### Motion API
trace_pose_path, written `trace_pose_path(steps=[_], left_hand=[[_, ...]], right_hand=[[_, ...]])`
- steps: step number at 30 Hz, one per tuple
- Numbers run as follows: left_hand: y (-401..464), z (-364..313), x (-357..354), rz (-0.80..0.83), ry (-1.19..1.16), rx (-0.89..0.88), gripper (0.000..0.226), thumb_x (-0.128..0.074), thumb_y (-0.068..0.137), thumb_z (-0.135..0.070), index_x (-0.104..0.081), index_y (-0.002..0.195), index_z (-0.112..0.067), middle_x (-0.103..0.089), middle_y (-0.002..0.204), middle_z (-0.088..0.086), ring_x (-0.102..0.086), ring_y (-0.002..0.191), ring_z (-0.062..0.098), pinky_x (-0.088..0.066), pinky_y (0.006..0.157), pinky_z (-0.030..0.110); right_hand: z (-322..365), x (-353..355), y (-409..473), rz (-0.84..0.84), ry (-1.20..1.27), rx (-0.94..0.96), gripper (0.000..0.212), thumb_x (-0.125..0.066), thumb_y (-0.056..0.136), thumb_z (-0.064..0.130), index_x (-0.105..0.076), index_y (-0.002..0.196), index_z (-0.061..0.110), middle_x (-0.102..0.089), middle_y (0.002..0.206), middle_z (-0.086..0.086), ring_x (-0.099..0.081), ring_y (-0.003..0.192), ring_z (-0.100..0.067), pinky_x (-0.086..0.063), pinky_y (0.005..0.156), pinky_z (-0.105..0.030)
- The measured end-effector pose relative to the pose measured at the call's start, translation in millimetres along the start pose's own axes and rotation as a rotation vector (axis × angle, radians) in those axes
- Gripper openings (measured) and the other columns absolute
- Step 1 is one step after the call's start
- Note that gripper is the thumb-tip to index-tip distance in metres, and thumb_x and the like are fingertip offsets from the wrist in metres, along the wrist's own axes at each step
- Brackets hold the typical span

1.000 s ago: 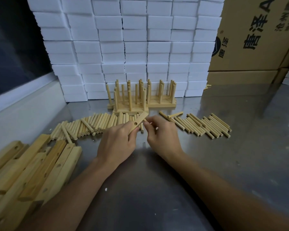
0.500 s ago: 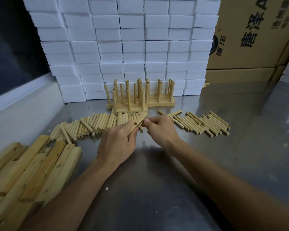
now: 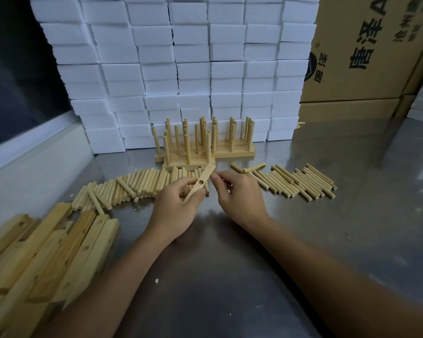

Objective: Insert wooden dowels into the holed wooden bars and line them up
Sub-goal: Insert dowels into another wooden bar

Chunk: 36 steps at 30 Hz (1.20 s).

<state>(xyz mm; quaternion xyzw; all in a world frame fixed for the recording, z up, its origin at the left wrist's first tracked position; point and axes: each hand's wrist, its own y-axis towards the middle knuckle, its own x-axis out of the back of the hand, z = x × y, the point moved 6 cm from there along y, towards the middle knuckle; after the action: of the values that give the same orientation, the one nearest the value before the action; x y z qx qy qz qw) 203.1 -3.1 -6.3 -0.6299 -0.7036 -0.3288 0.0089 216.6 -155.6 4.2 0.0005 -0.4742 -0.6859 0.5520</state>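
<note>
Item one: my left hand [image 3: 178,206], fingers and thumb curled round a holed wooden bar [image 3: 200,183], which tilts up toward one o'clock with one round hole facing me, its far end reaching the base of the finished bars. Item two: my right hand [image 3: 239,196], at three o'clock of the bar, fingertips drawn together at the bar's upper end; they seem to pinch something small there, perhaps a dowel, but the view is too poor and I cannot tell. Item three: finished bars with upright dowels [image 3: 205,147], standing in rows at twelve o'clock of my hands, just in front of a wall of stacked white foam blocks [image 3: 181,69]. Item four: loose dowels, left pile [image 3: 132,189], lying side by side in a band from nine to eleven o'clock of my left hand, a few crossed on top. Item five: loose dowels, right pile [image 3: 300,181], lying at two o'clock of my right hand, mostly parallel, with a stray pair crossed at the near end. Item six: heap of unfilled holed bars [image 3: 47,250], overlapping one another at eight o'clock, holes showing on several. Item seven: steel tabletop [image 3: 230,276], bearing all of the above. Item eight: cardboard cartons [image 3: 366,57] with printed characters, at one o'clock beyond the foam.
</note>
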Motion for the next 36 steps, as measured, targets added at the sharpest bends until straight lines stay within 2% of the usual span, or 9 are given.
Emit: trace_pose_path(steps=[3,7,11,15,21,24,27,29,36], left_hand=[[-1,6,1,-0.003,-0.143,0.108,0.041,-0.065,0.095,-0.022,-0.066,0.078,-0.059,-0.067,0.065,-0.003,-0.051,0.038,0.012,-0.038,0.037,0.022],[-1,19,5,-0.076,-0.298,0.291,0.037,-0.066,0.095,-0.019,-0.068,0.069,-0.046,-0.064,0.062,-0.001,-0.048,0.037,0.014,-0.035,0.034,0.023],[1,29,7,-0.107,-0.391,0.39,0.006,-0.066,0.096,-0.02,-0.069,0.092,-0.024,-0.062,0.071,0.007,-0.049,0.04,0.017,-0.034,0.034,0.024],[2,40,11,-0.158,-0.485,0.469,0.014,-0.061,0.098,-0.019,-0.067,0.101,-0.006,-0.06,0.071,0.01,-0.05,0.042,0.018,-0.035,0.035,0.024],[4,49,14,-0.213,-0.696,0.55,0.016,-0.053,0.101,-0.013,-0.061,0.107,-0.001,-0.059,0.058,0.008,-0.049,0.039,0.018,-0.033,0.033,0.023],[5,48,14,-0.206,-0.715,0.556,0.017,-0.051,0.102,-0.013,-0.059,0.107,0.0,-0.057,0.064,0.012,-0.049,0.039,0.018,-0.032,0.033,0.023],[6,47,14,-0.195,-0.732,0.553,0.017,-0.05,0.103,-0.015,-0.059,0.104,0.0,-0.056,0.069,0.014,-0.049,0.039,0.017,-0.032,0.033,0.023],[6,47,13,-0.192,-0.743,0.553,0.017,-0.05,0.103,-0.015,-0.059,0.102,0.0,-0.056,0.069,0.014,-0.049,0.039,0.017,-0.032,0.033,0.022],[6,46,12,-0.174,-0.751,0.554,0.021,-0.049,0.103,-0.017,-0.059,0.108,0.002,-0.056,0.069,0.014,-0.049,0.04,0.017,-0.033,0.035,0.021]], right_hand=[[-5,-1,1,0.027,0.06,-0.045,0.019,-0.062,0.097,0.028,-0.078,0.097,0.017,-0.064,0.068,0.013,-0.057,0.062,-0.004,-0.049,0.06,-0.028],[-11,4,2,-0.005,0.174,-0.126,0.015,-0.067,0.094,0.026,-0.078,0.092,0.017,-0.061,0.061,0.017,-0.061,0.062,-0.007,-0.052,0.062,-0.025],[-17,5,3,-0.003,0.235,-0.182,0.014,-0.068,0.093,0.03,-0.077,0.087,0.02,-0.067,0.064,0.005,-0.064,0.064,-0.014,-0.054,0.065,-0.034],[-22,8,4,-0.025,0.242,-0.238,0.033,-0.062,0.097,0.036,-0.071,0.077,0.012,-0.066,0.061,-0.005,-0.061,0.058,-0.022,-0.054,0.064,-0.042],[-34,20,8,0.055,-0.211,-0.17,0.029,-0.055,0.099,0.034,-0.068,0.081,0.015,-0.064,0.067,0.001,-0.059,0.061,-0.015,-0.056,0.064,-0.041],[-44,27,12,0.07,-0.393,-0.188,0.021,-0.055,0.097,0.03,-0.069,0.101,0.015,-0.067,0.093,-0.001,-0.059,0.085,-0.017,-0.053,0.08,-0.038],[-52,29,11,0.123,-0.5,-0.253,0.027,-0.053,0.096,0.032,-0.065,0.117,0.019,-0.063,0.115,-0.002,-0.053,0.111,-0.024,-0.039,0.099,-0.041],[-55,26,9,0.174,-0.545,-0.303,0.031,-0.05,0.097,0.034,-0.063,0.12,0.02,-0.061,0.121,-0.003,-0.051,0.117,-0.025,-0.034,0.104,-0.044],[-55,26,9,0.185,-0.612,-0.308,0.023,-0.05,0.098,0.03,-0.066,0.089,0.016,-0.064,0.103,0.0,-0.055,0.101,-0.024,-0.035,0.099,-0.043]])
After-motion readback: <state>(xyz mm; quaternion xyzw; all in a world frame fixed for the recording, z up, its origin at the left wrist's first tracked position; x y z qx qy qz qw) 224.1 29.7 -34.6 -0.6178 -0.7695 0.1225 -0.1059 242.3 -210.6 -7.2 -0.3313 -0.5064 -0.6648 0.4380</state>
